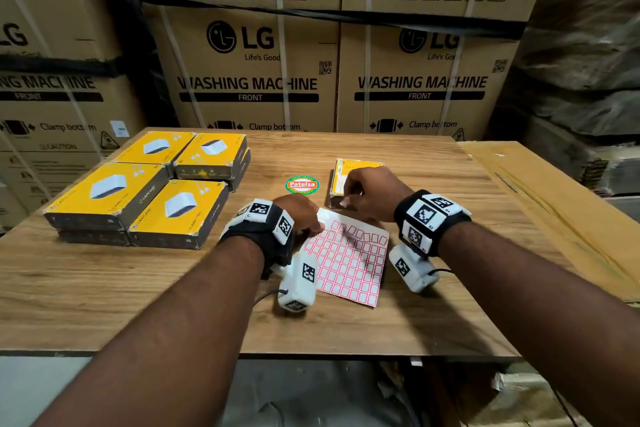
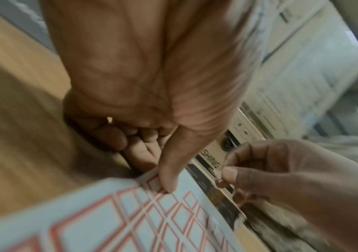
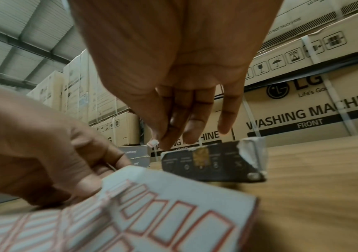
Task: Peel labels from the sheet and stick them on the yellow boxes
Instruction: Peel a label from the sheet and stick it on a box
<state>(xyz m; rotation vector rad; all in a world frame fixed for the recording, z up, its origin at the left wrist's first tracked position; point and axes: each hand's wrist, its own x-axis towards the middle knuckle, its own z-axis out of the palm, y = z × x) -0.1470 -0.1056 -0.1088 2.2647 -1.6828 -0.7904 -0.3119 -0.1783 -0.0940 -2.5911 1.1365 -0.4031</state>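
Left on the wooden worktop [image 1: 433,156]: four yellow cardboard boxes [image 1: 145,191] on top, dark boxes beneath. Centre: left hand [image 1: 299,213], grip pinching a corner of the one white sheet of red-bordered labels [image 1: 349,263]. Right: right hand [image 1: 372,189], grip pinching one small white label [image 3: 153,142], seen clearly only in the right wrist view, above a fifth yellow box [image 1: 341,172].

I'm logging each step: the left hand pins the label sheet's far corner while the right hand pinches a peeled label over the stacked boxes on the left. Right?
Not quite. The right hand pinches the label over the lone yellow box, apart from the stacked boxes; the head view shows it. The left hand does pin the label sheet.
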